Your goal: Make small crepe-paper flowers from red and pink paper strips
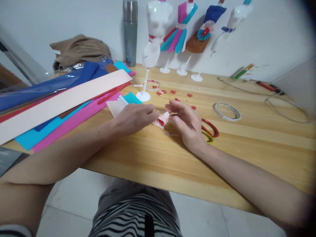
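Low over the table's front half, my left hand (135,117) has its fingers curled together at the left edge of a small pleated pale-pink paper piece (163,119) with red at its centre. My right hand (189,125) is just right of that piece, fingers curved and apart, thumb pointing at it; I see nothing between them. Scissors with red and yellow handles (212,127) lie partly hidden behind my right hand. Beyond both hands, small red flower cut-outs (173,92) are scattered. A white mannequin (153,42) stands behind, with a red band round its waist.
Coloured paper strips (64,102) are heaped on the left. Three more small mannequins, one in a pink-and-blue paper dress (181,29), line the wall beside a grey flask (130,36). To the right are a tape roll (227,112), a cable (239,88) and a red-and-black tool (268,87).
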{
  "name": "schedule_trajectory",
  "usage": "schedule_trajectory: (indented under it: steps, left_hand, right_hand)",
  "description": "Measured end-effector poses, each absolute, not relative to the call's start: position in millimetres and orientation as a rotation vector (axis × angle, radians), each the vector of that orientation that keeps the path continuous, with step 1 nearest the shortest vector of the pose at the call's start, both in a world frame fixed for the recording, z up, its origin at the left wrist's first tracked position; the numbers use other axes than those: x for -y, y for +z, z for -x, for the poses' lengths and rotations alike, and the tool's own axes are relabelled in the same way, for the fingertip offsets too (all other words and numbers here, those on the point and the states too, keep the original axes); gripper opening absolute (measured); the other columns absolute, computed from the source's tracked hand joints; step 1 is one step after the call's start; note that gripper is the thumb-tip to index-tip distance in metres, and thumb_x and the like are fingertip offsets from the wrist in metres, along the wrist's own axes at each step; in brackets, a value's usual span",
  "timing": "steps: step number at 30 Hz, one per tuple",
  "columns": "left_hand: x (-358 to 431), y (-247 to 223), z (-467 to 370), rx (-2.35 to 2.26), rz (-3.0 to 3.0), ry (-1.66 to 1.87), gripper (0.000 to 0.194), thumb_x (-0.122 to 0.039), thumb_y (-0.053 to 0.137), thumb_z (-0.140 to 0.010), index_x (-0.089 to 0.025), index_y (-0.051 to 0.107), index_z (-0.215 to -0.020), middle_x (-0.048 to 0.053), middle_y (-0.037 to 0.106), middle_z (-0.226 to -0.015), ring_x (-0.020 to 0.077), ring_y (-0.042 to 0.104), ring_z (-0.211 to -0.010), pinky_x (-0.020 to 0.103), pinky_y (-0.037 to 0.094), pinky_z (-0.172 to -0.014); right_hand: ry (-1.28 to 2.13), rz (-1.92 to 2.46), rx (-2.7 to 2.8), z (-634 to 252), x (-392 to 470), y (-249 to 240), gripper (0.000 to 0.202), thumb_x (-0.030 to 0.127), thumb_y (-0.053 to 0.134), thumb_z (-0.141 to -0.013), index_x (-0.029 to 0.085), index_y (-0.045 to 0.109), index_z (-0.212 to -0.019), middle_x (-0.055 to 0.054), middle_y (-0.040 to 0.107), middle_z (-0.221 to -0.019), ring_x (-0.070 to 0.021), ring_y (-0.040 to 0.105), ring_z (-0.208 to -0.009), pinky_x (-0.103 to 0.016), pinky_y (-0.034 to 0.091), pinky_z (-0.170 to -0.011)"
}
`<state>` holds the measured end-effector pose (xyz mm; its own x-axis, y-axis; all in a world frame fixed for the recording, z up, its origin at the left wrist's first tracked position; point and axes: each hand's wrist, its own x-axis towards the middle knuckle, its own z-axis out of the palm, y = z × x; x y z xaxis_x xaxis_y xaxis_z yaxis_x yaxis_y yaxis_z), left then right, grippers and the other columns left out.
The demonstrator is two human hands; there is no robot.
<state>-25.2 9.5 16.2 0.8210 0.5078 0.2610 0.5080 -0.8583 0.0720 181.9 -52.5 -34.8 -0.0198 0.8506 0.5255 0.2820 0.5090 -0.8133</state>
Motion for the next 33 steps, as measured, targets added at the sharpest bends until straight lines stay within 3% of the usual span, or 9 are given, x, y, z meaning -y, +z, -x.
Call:
schedule_trajectory:
  steps: [5, 12, 15, 18, 21, 24, 27, 30, 33]
  left_hand:
    - [-4, 27, 23, 0.811, 3.040, -0.352, 0.025, -0.015, 0.046, -0.092, -0.016, 0.069, -0.100, 0.003, 0.058, -0.075, 0.0130, 0.046, -0.065, 0.029, 0.017, -0.053]
    - [-3, 27, 20, 0.778, 3.003, -0.210, 0.028, -0.015, 0.042, -0.095, -0.017, 0.070, -0.100, 0.003, 0.057, -0.076, 0.0151, 0.048, -0.067, 0.030, 0.017, -0.054]
    - [-5, 23, 22, 0.785, 3.040, -0.243, 0.029, -0.012, 0.043, -0.093, -0.017, 0.070, -0.103, 0.003, 0.058, -0.079, 0.0152, 0.050, -0.070, 0.028, 0.020, -0.055]
    - [-9, 16, 24, 0.828, 3.162, -0.416, 0.028, -0.010, 0.047, -0.090, -0.019, 0.071, -0.100, 0.002, 0.061, -0.080, 0.0144, 0.052, -0.072, 0.025, 0.029, -0.058]
    - [-10, 6, 22, 0.921, 3.269, -0.674, 0.032, -0.009, 0.051, -0.088, -0.020, 0.070, -0.111, 0.003, 0.067, -0.090, 0.0139, 0.057, -0.079, 0.022, 0.039, -0.069]
    - [-8, 0, 17, 1.167, 3.393, -1.042, 0.037, -0.015, 0.060, -0.087, -0.016, 0.065, -0.123, 0.004, 0.071, -0.095, 0.0136, 0.062, -0.083, 0.024, 0.046, -0.080]
    - [-5, 2, 13, 1.522, 3.643, -1.349, 0.053, -0.017, 0.070, -0.078, -0.010, 0.059, -0.130, 0.005, 0.071, -0.093, 0.0144, 0.066, -0.081, 0.027, 0.051, -0.079]
    - [-4, 4, 12, 1.787, 3.808, -1.634, 0.063, -0.017, 0.079, -0.067, -0.011, 0.059, -0.127, 0.005, 0.073, -0.093, 0.0163, 0.069, -0.084, 0.031, 0.053, -0.083]
    - [-5, 0, 11, 2.042, 3.727, -1.871, 0.055, -0.019, 0.083, -0.065, -0.012, 0.065, -0.117, 0.005, 0.075, -0.090, 0.0161, 0.070, -0.084, 0.032, 0.053, -0.085]
  right_hand:
    - [0.595, 1.028, 1.719, -177, 58, -30, 0.031, 0.042, 0.063, -0.089, 0.026, 0.060, -0.115, -0.008, 0.066, -0.108, -0.0237, 0.064, -0.092, -0.044, 0.054, -0.081]
    - [0.500, 1.012, 1.724, -175, 60, -29, 0.009, 0.033, 0.065, -0.088, 0.026, 0.061, -0.094, -0.005, 0.064, -0.089, -0.0205, 0.061, -0.080, -0.039, 0.051, -0.073]
    - [0.520, 1.038, 1.698, -174, 60, -30, 0.009, 0.033, 0.066, -0.088, 0.026, 0.061, -0.088, -0.003, 0.064, -0.083, -0.0191, 0.061, -0.075, -0.037, 0.051, -0.070]
    - [0.546, 1.055, 1.688, -172, 61, -29, 0.009, 0.033, 0.067, -0.086, 0.025, 0.063, -0.085, -0.002, 0.065, -0.079, -0.0175, 0.060, -0.070, -0.036, 0.050, -0.066]
    - [0.611, 1.084, 1.629, -170, 61, -26, 0.012, 0.033, 0.067, -0.086, 0.024, 0.063, -0.080, -0.001, 0.065, -0.073, -0.0157, 0.058, -0.065, -0.034, 0.049, -0.063]
    - [0.717, 1.088, 1.505, -168, 61, -24, 0.016, 0.036, 0.070, -0.083, 0.023, 0.062, -0.078, 0.001, 0.063, -0.068, -0.0143, 0.057, -0.059, -0.033, 0.049, -0.060]
    - [0.793, 1.102, 1.410, -168, 60, -23, 0.018, 0.037, 0.074, -0.080, 0.023, 0.062, -0.076, 0.002, 0.062, -0.064, -0.0129, 0.054, -0.054, -0.030, 0.047, -0.054]
    - [0.879, 1.101, 1.365, -168, 60, -23, 0.020, 0.039, 0.075, -0.079, 0.023, 0.062, -0.075, 0.002, 0.062, -0.062, -0.0121, 0.054, -0.052, -0.029, 0.045, -0.050]
    - [0.928, 1.095, 1.372, -167, 61, -22, 0.023, 0.042, 0.076, -0.079, 0.023, 0.062, -0.075, 0.001, 0.066, -0.064, -0.0130, 0.059, -0.054, -0.029, 0.050, -0.053]
